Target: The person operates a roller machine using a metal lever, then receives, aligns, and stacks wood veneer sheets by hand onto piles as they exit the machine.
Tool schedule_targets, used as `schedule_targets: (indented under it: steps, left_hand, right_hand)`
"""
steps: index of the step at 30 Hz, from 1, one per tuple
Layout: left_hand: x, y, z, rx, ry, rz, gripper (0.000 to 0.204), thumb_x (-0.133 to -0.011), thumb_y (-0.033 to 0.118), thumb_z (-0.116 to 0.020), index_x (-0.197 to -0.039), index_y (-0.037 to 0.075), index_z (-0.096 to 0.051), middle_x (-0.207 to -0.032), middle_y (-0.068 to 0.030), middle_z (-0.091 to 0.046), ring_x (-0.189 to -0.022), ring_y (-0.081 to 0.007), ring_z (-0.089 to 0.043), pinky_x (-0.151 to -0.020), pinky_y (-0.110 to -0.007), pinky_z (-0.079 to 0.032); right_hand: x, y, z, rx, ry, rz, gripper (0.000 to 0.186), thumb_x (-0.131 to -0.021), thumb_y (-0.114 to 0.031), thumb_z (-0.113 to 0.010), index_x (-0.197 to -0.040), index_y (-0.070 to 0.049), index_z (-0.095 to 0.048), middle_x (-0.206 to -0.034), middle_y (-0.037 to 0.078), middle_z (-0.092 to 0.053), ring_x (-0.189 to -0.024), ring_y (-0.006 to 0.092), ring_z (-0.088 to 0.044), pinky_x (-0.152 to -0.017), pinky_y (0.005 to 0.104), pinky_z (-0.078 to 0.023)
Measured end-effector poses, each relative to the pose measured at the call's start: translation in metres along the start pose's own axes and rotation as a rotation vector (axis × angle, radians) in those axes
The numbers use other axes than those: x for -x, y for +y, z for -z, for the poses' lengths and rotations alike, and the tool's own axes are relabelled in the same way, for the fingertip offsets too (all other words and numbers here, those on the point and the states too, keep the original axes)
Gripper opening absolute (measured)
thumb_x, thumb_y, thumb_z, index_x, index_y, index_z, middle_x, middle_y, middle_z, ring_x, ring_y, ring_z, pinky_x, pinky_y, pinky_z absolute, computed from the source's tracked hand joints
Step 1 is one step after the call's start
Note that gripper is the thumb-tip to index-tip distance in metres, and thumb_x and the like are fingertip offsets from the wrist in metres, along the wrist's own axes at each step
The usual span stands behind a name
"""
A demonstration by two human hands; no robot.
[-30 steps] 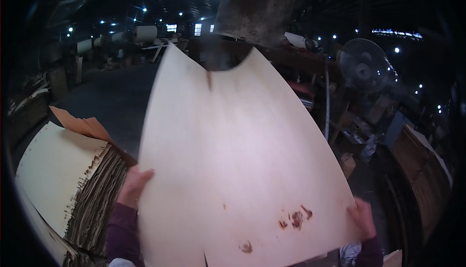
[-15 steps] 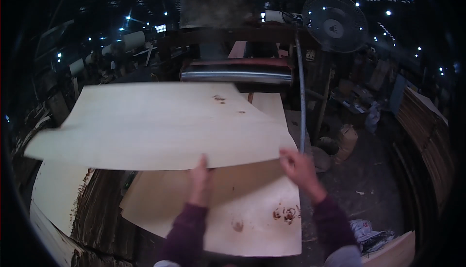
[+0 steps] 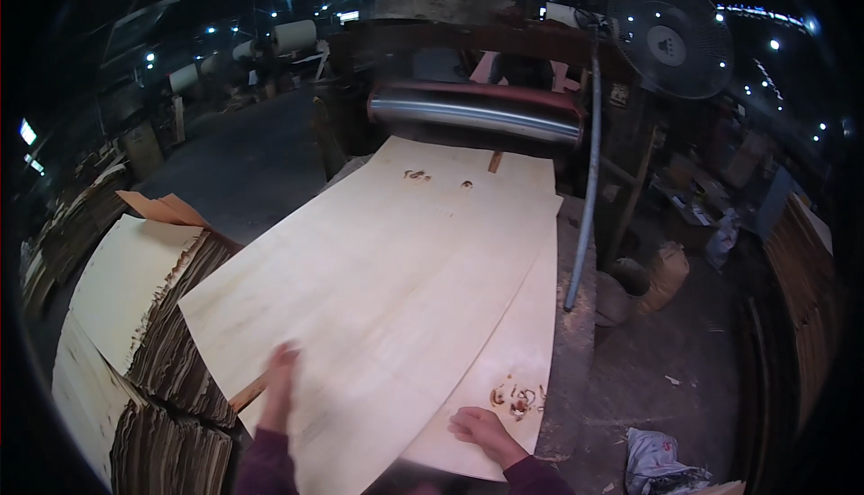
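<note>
A large pale wood veneer sheet (image 3: 396,288) lies flat on the work table, its far end reaching the metal roller (image 3: 477,115) of a machine. It rests on a second veneer sheet (image 3: 522,360) with dark knots near its front right corner. My left hand (image 3: 279,387), blurred, lies flat on the top sheet near its front left edge. My right hand (image 3: 481,430) presses on the lower sheet near the knots. Both hands have their fingers spread and grip nothing.
Tall stacks of veneer sheets (image 3: 135,315) stand to my left. A metal pole (image 3: 587,180) rises at the table's right edge below a standing fan (image 3: 670,34). Sacks (image 3: 666,274) and a crumpled bag (image 3: 661,459) lie on the floor at right.
The top sheet, held up in the air before, has come down flat onto the table toward the roller. My hands have let go of its edge and rest on the sheets.
</note>
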State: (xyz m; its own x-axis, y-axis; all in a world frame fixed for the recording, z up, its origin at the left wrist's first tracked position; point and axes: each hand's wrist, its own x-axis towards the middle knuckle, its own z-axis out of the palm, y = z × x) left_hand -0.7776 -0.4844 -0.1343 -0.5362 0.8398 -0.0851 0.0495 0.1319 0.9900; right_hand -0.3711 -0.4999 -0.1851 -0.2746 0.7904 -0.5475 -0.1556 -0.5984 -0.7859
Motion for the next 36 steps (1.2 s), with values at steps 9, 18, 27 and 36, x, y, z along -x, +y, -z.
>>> schedule_targets:
  steps: [9, 18, 27, 36]
  left_hand:
    - [0.025, -0.104, 0.194, 0.752, 0.036, 0.367, 0.044, -0.099, 0.028, -0.049, -0.131, -0.001, -0.050, -0.115, -0.0137, -0.065, -0.105, -0.0285, -0.065, -0.090, -0.043, -0.054]
    - [0.040, -0.049, 0.039, 1.123, -0.486, 0.700, 0.036, -0.095, 0.027, -0.060, -0.123, 0.005, -0.057, -0.111, -0.0139, -0.066, -0.103, -0.0302, -0.064, -0.095, -0.048, -0.051]
    - [0.044, -0.059, 0.064, 1.022, -0.924, 0.930, 0.070, -0.095, 0.065, -0.041, -0.131, 0.006, -0.050, -0.138, -0.0227, -0.052, -0.111, -0.0422, -0.057, -0.098, -0.056, -0.044]
    - [0.050, -0.110, 0.105, 0.843, -0.478, 1.021, 0.067, -0.090, 0.064, -0.054, -0.117, 0.003, -0.055, -0.123, -0.0182, -0.059, -0.123, -0.0367, -0.053, -0.088, -0.049, -0.052]
  right_hand:
    - [-0.046, -0.004, -0.076, -0.011, 0.061, 0.053, 0.014, -0.088, -0.009, -0.063, -0.098, 0.001, -0.059, -0.087, 0.009, -0.061, -0.072, 0.0181, -0.065, -0.057, 0.0316, -0.056]
    - [-0.036, -0.102, 0.044, -0.047, 0.226, 0.284, 0.011, -0.090, -0.009, -0.059, -0.097, -0.001, -0.060, -0.093, 0.008, -0.066, -0.083, 0.0217, -0.066, -0.073, 0.0382, -0.056]
    - [0.089, -0.067, -0.012, -0.010, 0.538, 0.456, 0.019, -0.093, -0.010, -0.058, -0.107, 0.001, -0.063, -0.102, 0.009, -0.068, -0.092, 0.0184, -0.066, -0.080, 0.0309, -0.055]
    - [0.125, -0.053, 0.025, 0.152, 0.630, 0.304, 0.018, -0.091, -0.009, -0.061, -0.105, 0.001, -0.066, -0.091, 0.006, -0.070, -0.076, 0.0143, -0.067, -0.067, 0.0304, -0.055]
